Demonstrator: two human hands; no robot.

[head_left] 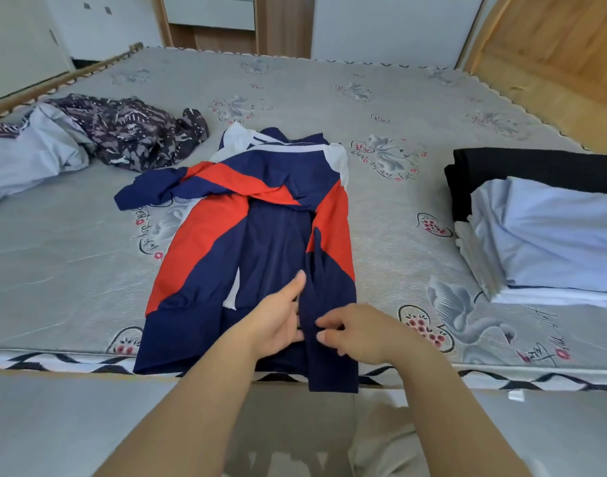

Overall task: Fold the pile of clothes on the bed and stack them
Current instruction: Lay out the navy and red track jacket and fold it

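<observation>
A navy, red and white jacket lies spread on the bed, its hem hanging over the near edge. One sleeve is folded across the chest to the left. The other sleeve runs down the right side to the hem. My left hand lies flat with straight fingers on the navy front, beside that sleeve. My right hand pinches the sleeve near its cuff. A loose pile at the far left holds a dark patterned garment and a pale blue one.
At the right edge of the bed sits a stack of folded clothes: a pale blue piece on white ones, with a black folded item behind. White cabinets and a wooden door stand beyond the bed.
</observation>
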